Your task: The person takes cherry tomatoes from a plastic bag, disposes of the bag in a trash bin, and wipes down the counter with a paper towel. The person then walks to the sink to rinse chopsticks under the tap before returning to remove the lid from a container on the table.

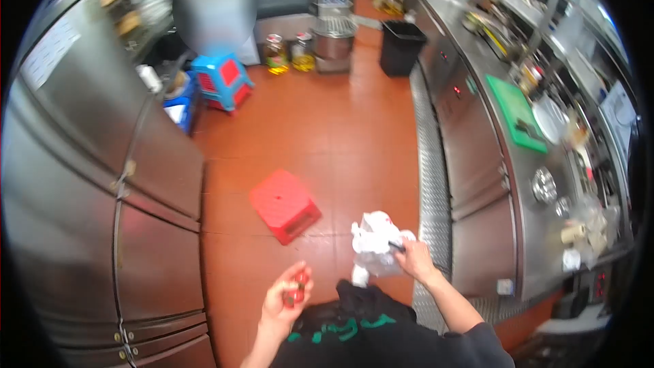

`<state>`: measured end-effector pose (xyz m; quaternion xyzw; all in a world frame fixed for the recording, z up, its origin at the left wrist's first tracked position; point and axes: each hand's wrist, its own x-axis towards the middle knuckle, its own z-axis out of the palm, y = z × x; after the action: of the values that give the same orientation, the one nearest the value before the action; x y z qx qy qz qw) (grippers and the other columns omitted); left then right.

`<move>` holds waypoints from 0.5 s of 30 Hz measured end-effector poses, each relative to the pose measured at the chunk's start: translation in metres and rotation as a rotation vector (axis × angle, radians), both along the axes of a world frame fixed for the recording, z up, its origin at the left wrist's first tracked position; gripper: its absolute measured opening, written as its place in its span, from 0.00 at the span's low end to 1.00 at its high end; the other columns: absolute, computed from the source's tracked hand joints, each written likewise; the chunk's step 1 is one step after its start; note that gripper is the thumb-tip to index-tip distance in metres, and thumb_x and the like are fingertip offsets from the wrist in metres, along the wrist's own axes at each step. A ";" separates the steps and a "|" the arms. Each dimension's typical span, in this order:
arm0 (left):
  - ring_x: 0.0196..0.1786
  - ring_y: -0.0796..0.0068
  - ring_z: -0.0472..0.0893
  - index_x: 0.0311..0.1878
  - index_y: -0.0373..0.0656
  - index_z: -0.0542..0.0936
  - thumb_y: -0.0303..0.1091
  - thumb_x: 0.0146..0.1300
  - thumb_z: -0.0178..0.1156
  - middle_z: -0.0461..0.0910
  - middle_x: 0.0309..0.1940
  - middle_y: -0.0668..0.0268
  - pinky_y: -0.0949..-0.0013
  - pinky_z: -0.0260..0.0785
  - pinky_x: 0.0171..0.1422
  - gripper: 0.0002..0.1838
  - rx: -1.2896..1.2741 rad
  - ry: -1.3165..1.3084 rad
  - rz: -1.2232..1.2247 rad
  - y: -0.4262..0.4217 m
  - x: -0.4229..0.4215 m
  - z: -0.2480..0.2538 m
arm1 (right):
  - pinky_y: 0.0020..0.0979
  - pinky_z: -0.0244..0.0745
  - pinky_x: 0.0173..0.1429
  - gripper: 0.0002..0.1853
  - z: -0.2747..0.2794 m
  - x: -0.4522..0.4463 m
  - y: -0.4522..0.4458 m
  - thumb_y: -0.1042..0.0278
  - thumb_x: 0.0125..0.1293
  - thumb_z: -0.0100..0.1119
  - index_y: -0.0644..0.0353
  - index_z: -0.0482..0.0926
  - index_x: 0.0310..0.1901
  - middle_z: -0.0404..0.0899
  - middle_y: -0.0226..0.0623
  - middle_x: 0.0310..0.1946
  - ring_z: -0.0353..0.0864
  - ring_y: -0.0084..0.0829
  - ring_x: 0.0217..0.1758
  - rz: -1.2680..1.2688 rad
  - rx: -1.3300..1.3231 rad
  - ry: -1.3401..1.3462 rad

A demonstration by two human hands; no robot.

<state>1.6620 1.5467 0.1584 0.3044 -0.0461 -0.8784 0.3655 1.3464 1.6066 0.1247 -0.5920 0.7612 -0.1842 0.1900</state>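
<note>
Red pieces [298, 287], perhaps small chillies or tomatoes, lie in my left hand [286, 296], whose fingers curl round them. To the right, my right hand [414, 259] grips a clear plastic bag [378, 264] with white crumpled material [375, 233] at its top. A small dark item shows at the fingertips of that hand. The bag hangs in front of my dark shirt. A red stool [283, 204] stands on the floor beyond my left hand.
Steel fridges [160, 232] line the left. On the right runs a steel counter [521, 191] with a green cutting board [514, 112] and a knife. Further off are a black bin [400, 48], a blue and red stool [222, 78] and bottles of yellow oil [276, 54].
</note>
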 end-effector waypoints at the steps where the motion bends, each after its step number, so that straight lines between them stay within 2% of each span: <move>1: 0.36 0.67 0.74 0.54 0.37 0.71 0.24 0.52 0.52 0.72 0.46 0.52 0.78 0.65 0.21 0.22 0.000 0.126 -0.074 -0.016 -0.038 0.004 | 0.45 0.73 0.35 0.15 0.003 -0.029 0.000 0.64 0.50 0.62 0.62 0.75 0.38 0.78 0.50 0.24 0.78 0.51 0.30 -0.054 -0.049 -0.006; 2: 0.35 0.68 0.73 0.54 0.38 0.71 0.23 0.54 0.51 0.73 0.46 0.53 0.79 0.64 0.21 0.21 -0.017 0.269 -0.124 -0.035 -0.075 0.008 | 0.45 0.72 0.35 0.14 -0.015 -0.058 0.000 0.64 0.50 0.63 0.61 0.76 0.37 0.77 0.50 0.24 0.78 0.51 0.30 -0.134 -0.056 -0.067; 3: 0.32 0.68 0.72 0.54 0.38 0.70 0.28 0.61 0.51 0.73 0.45 0.53 0.81 0.63 0.20 0.18 0.006 0.274 -0.181 -0.048 -0.105 0.017 | 0.45 0.72 0.35 0.14 -0.018 -0.083 -0.005 0.64 0.51 0.63 0.61 0.76 0.37 0.77 0.50 0.24 0.78 0.51 0.29 -0.160 -0.058 -0.106; 4: 0.32 0.68 0.72 0.54 0.38 0.70 0.28 0.61 0.51 0.73 0.45 0.53 0.81 0.63 0.20 0.18 0.019 0.279 -0.175 -0.061 -0.133 0.028 | 0.45 0.72 0.35 0.14 -0.022 -0.102 -0.012 0.64 0.51 0.63 0.61 0.76 0.37 0.77 0.49 0.24 0.78 0.51 0.29 -0.183 -0.053 -0.160; 5: 0.32 0.69 0.72 0.55 0.38 0.70 0.30 0.62 0.51 0.73 0.44 0.53 0.81 0.63 0.19 0.17 0.027 0.330 -0.293 -0.076 -0.145 0.033 | 0.44 0.72 0.34 0.14 0.000 -0.100 -0.031 0.63 0.50 0.63 0.61 0.76 0.37 0.77 0.50 0.24 0.78 0.51 0.28 -0.184 -0.058 -0.130; 7: 0.32 0.70 0.74 0.57 0.40 0.68 0.37 0.66 0.51 0.73 0.45 0.56 0.81 0.64 0.21 0.19 0.060 0.345 -0.472 -0.102 -0.186 0.030 | 0.44 0.72 0.34 0.14 -0.010 -0.132 -0.067 0.64 0.51 0.63 0.61 0.76 0.38 0.77 0.49 0.24 0.78 0.51 0.28 -0.184 -0.032 -0.175; 8: 0.32 0.70 0.74 0.57 0.40 0.68 0.37 0.66 0.51 0.73 0.45 0.56 0.81 0.64 0.21 0.19 0.111 0.327 -0.466 -0.117 -0.206 0.024 | 0.44 0.72 0.34 0.13 -0.019 -0.144 -0.083 0.65 0.51 0.62 0.61 0.76 0.38 0.77 0.49 0.24 0.78 0.51 0.28 -0.196 -0.030 -0.205; 10: 0.36 0.70 0.75 0.59 0.41 0.66 0.41 0.66 0.52 0.73 0.45 0.59 0.80 0.66 0.25 0.21 0.050 0.253 -0.494 -0.151 -0.237 0.008 | 0.43 0.72 0.34 0.13 -0.028 -0.164 -0.127 0.67 0.52 0.62 0.61 0.76 0.38 0.78 0.48 0.24 0.78 0.51 0.28 -0.170 -0.069 -0.169; 11: 0.39 0.70 0.76 0.60 0.42 0.66 0.43 0.66 0.52 0.73 0.46 0.61 0.76 0.70 0.32 0.23 0.049 0.260 -0.523 -0.174 -0.247 -0.002 | 0.42 0.72 0.34 0.12 -0.028 -0.174 -0.148 0.68 0.52 0.61 0.61 0.76 0.38 0.78 0.47 0.25 0.78 0.50 0.29 -0.190 -0.022 -0.188; 12: 0.39 0.70 0.76 0.60 0.42 0.66 0.43 0.66 0.52 0.73 0.46 0.61 0.76 0.70 0.32 0.23 0.052 0.264 -0.529 -0.198 -0.260 -0.006 | 0.42 0.72 0.34 0.12 -0.028 -0.187 -0.167 0.68 0.52 0.61 0.61 0.76 0.38 0.78 0.47 0.25 0.78 0.50 0.29 -0.197 -0.019 -0.184; 14: 0.43 0.68 0.76 0.59 0.43 0.66 0.44 0.66 0.52 0.73 0.46 0.62 0.72 0.71 0.35 0.23 0.039 0.099 -0.462 -0.279 -0.307 -0.013 | 0.42 0.72 0.35 0.13 -0.026 -0.234 -0.220 0.68 0.52 0.62 0.61 0.76 0.39 0.78 0.48 0.25 0.78 0.50 0.30 -0.264 0.028 -0.161; 15: 0.43 0.67 0.77 0.59 0.43 0.67 0.42 0.65 0.53 0.74 0.46 0.61 0.69 0.72 0.37 0.22 0.069 0.135 -0.471 -0.311 -0.323 -0.009 | 0.42 0.72 0.36 0.12 -0.036 -0.256 -0.229 0.67 0.52 0.62 0.60 0.76 0.39 0.78 0.48 0.25 0.78 0.50 0.32 -0.335 0.067 -0.199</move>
<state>1.3394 1.2355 0.1494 0.2383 -0.0613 -0.9587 0.1424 1.0902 1.3777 0.0888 -0.4291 0.8324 -0.2455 0.2505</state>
